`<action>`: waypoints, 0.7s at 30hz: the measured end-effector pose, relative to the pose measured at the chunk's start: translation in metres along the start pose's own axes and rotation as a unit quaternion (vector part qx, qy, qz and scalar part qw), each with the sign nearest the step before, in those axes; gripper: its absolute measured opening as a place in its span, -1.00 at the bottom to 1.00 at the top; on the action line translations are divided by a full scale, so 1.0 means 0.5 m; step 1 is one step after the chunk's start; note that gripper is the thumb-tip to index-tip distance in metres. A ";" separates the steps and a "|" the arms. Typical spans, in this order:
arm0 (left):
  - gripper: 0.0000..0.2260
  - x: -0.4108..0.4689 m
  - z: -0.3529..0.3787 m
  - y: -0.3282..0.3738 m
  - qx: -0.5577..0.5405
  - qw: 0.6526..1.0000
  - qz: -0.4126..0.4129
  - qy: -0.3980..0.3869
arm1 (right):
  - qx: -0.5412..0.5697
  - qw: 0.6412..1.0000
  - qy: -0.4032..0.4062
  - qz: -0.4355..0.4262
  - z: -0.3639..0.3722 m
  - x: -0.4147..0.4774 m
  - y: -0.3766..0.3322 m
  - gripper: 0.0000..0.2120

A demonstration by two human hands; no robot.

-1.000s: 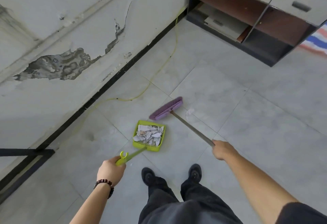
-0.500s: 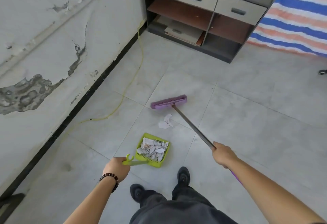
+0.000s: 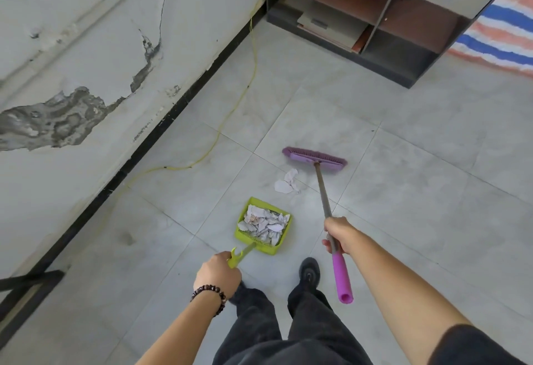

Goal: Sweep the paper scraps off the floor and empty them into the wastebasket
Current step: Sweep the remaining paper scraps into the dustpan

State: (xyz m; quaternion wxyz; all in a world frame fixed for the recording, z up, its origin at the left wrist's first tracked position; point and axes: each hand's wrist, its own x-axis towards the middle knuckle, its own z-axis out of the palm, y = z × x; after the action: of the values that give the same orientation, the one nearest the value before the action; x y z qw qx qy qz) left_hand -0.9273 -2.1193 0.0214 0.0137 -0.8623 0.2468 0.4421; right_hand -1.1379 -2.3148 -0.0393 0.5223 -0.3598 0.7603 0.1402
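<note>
Hands both closed: left hand (image 3: pixel 217 274) grips the green dustpan (image 3: pixel 253 245) by its handle, right hand (image 3: pixel 339 235) the purple broom (image 3: pixel 314 158) pole. Loose paper scraps (image 3: pixel 287 181) lie just beyond the dustpan.

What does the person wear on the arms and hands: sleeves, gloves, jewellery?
No gloves on either hand. The left hand has a bracelet of dark round beads at its wrist. The right hand shows no jewellery; a dark sleeve covers that upper arm. Both forearms are uncovered.
</note>
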 end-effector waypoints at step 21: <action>-0.83 0.011 -0.014 0.018 -0.031 0.998 -0.012 -0.053 | -0.051 0.985 -0.162 0.016 -0.075 -0.237 0.130 -0.80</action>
State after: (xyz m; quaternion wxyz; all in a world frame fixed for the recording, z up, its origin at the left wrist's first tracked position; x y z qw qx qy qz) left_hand -0.9231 -2.1314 0.0234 0.0053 -0.8404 0.2219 0.4945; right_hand -1.1858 -2.2440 0.0717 0.6168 -0.3466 0.6634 0.2434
